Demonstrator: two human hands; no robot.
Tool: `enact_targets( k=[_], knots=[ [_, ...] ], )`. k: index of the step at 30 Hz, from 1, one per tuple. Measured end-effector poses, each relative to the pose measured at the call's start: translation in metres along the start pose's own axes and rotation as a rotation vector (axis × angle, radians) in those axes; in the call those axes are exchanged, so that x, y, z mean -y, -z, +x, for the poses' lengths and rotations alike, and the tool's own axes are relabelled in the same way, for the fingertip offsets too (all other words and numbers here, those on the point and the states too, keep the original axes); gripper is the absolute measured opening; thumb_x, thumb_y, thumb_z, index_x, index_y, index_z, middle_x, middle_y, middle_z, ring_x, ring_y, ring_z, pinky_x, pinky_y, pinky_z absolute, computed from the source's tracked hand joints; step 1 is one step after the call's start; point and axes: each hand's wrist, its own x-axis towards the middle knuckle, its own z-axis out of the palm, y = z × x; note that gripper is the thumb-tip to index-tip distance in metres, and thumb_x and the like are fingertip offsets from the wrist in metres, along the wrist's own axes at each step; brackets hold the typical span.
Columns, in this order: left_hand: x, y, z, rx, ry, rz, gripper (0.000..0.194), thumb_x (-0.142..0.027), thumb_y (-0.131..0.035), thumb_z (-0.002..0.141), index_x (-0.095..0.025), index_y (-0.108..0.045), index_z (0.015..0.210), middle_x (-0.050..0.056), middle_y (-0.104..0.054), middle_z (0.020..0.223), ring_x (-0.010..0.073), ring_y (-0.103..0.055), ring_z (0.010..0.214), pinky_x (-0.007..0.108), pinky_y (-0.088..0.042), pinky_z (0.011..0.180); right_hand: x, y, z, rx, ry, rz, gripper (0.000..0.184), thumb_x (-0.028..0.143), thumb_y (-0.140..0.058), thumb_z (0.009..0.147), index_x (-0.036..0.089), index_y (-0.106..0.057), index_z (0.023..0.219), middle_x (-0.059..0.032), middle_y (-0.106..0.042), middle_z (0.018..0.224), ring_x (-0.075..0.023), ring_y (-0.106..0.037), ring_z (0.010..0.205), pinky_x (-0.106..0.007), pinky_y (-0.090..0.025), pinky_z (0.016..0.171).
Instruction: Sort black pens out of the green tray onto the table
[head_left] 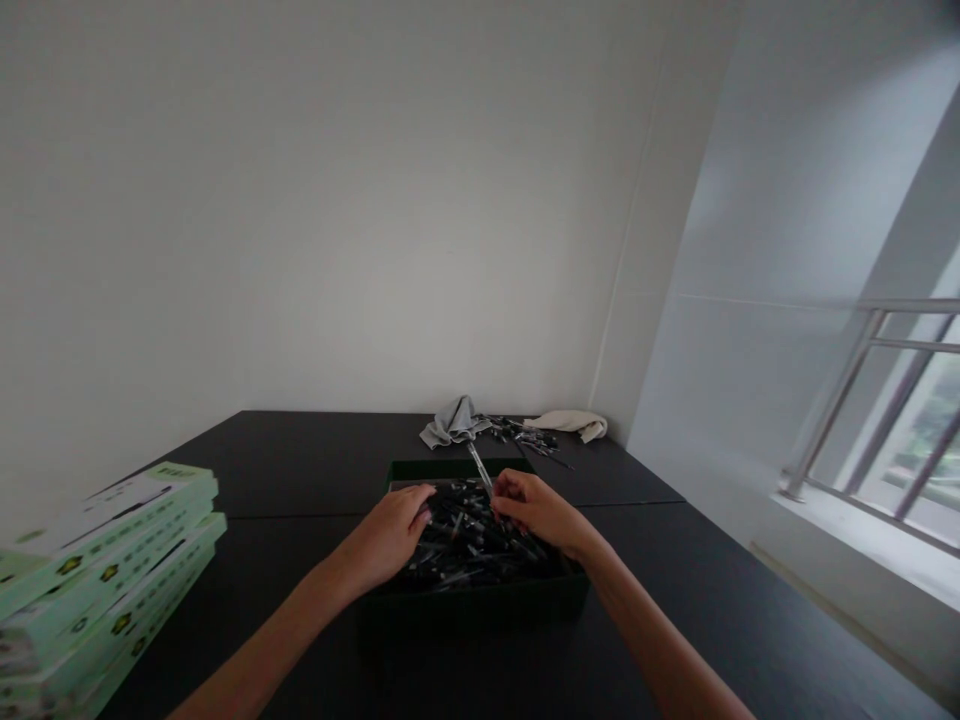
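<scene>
A dark green box (pixel 480 597) full of several black pens (pixel 469 545) sits on the black table (pixel 300 470) in front of me. My right hand (pixel 536 510) is pinched on one clear pen (pixel 480 468) that sticks up and away over the box. My left hand (pixel 390 535) rests on the pile at the box's left side, fingers curled into the pens; what it holds, if anything, is hidden.
A stack of green and white flat boxes (pixel 97 570) stands at the table's left edge. Grey cloth (pixel 454 422), loose pens (pixel 529 435) and a beige cloth (pixel 574 423) lie at the far side. Walls close behind; a railed window (pixel 892 420) at right.
</scene>
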Motion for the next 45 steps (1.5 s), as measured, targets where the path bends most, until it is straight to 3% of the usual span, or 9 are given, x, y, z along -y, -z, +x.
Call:
enact_targets(
  k=[7, 12, 15, 20, 25, 28, 31, 40, 45],
  knots=[
    [0.007, -0.030, 0.003, 0.168, -0.051, -0.024, 0.025, -0.028, -0.056, 0.091, -0.016, -0.061, 0.114, 0.007, -0.066, 0.114, 0.0238, -0.060, 0.109, 0.049, -0.044, 0.096, 0.004, 0.003, -0.002, -0.027, 0.069, 0.190, 0.020, 0.037, -0.056, 0.082, 0.018, -0.050, 0.083, 0.0037, -0.056, 0.069, -0.0079, -0.044, 0.052, -0.020, -0.036, 0.049],
    [0.013, -0.029, -0.006, 0.181, 0.011, -0.086, 0.028, -0.025, -0.066, 0.082, -0.018, -0.064, 0.109, 0.005, -0.071, 0.098, 0.0229, -0.066, 0.094, 0.044, -0.048, 0.087, 0.004, 0.004, 0.000, -0.011, 0.092, 0.229, 0.022, 0.037, -0.061, 0.081, 0.017, -0.053, 0.082, 0.0030, -0.057, 0.069, -0.0090, -0.046, 0.057, -0.020, -0.035, 0.052],
    [0.009, -0.020, -0.006, 0.115, 0.044, -0.203, 0.024, -0.028, -0.065, 0.080, -0.022, -0.069, 0.102, 0.005, -0.073, 0.098, 0.0246, -0.066, 0.096, 0.040, -0.046, 0.089, 0.007, 0.001, -0.001, 0.002, 0.098, 0.251, 0.022, 0.037, -0.062, 0.082, 0.016, -0.054, 0.083, 0.0029, -0.057, 0.069, -0.0087, -0.045, 0.057, -0.020, -0.034, 0.051],
    [-0.020, -0.004, -0.008, -0.051, 0.079, -0.571, 0.043, -0.043, -0.036, 0.095, -0.018, -0.062, 0.117, 0.008, -0.067, 0.121, 0.0214, -0.059, 0.114, 0.034, -0.044, 0.098, 0.025, -0.022, -0.009, 0.101, 0.101, 0.307, 0.026, 0.042, -0.060, 0.084, 0.016, -0.056, 0.086, 0.0027, -0.058, 0.070, -0.0074, -0.043, 0.052, -0.019, -0.033, 0.047],
    [-0.038, -0.001, -0.013, -0.130, 0.148, -0.838, 0.037, -0.041, -0.050, 0.089, -0.014, -0.067, 0.108, 0.007, -0.073, 0.095, 0.0217, -0.066, 0.092, 0.033, -0.052, 0.083, 0.043, -0.047, -0.016, 0.212, 0.153, 0.470, 0.029, 0.045, -0.061, 0.083, 0.016, -0.061, 0.088, 0.0018, -0.057, 0.074, -0.0060, -0.039, 0.051, -0.020, -0.033, 0.048],
    [-0.038, 0.001, -0.014, -0.124, 0.165, -0.930, 0.033, -0.041, -0.056, 0.085, -0.013, -0.069, 0.097, 0.004, -0.069, 0.077, 0.0186, -0.066, 0.069, 0.028, -0.052, 0.060, 0.046, -0.050, -0.018, 0.221, 0.131, 0.518, 0.032, 0.046, -0.063, 0.081, 0.015, -0.061, 0.083, 0.0013, -0.057, 0.071, -0.0059, -0.039, 0.049, -0.020, -0.032, 0.047],
    [-0.037, 0.004, -0.015, -0.155, 0.164, -0.966, 0.027, -0.039, -0.059, 0.084, -0.015, -0.069, 0.086, 0.000, -0.065, 0.071, 0.0137, -0.061, 0.057, 0.026, -0.050, 0.057, 0.046, -0.049, -0.018, 0.220, 0.162, 0.451, 0.034, 0.046, -0.058, 0.086, 0.013, -0.062, 0.079, 0.0005, -0.058, 0.068, -0.0064, -0.038, 0.051, -0.021, -0.029, 0.049],
    [-0.037, 0.001, -0.016, -0.312, 0.152, -0.962, 0.022, -0.036, -0.068, 0.079, -0.015, -0.069, 0.070, -0.002, -0.062, 0.063, 0.0114, -0.054, 0.062, 0.020, -0.042, 0.060, 0.048, -0.060, -0.024, 0.062, 0.230, 0.337, 0.029, 0.037, -0.062, 0.085, 0.012, -0.062, 0.072, 0.0008, -0.054, 0.065, -0.0105, -0.045, 0.061, -0.024, -0.034, 0.059],
    [-0.039, 0.000, -0.019, -0.235, 0.167, -1.142, 0.025, -0.040, -0.068, 0.078, -0.015, -0.067, 0.078, -0.001, -0.060, 0.066, 0.0126, -0.055, 0.055, 0.024, -0.048, 0.052, 0.050, -0.062, -0.024, 0.139, 0.147, 0.588, 0.030, 0.039, -0.066, 0.082, 0.012, -0.062, 0.071, 0.0014, -0.055, 0.061, -0.0074, -0.041, 0.054, -0.021, -0.029, 0.052]
  ],
)
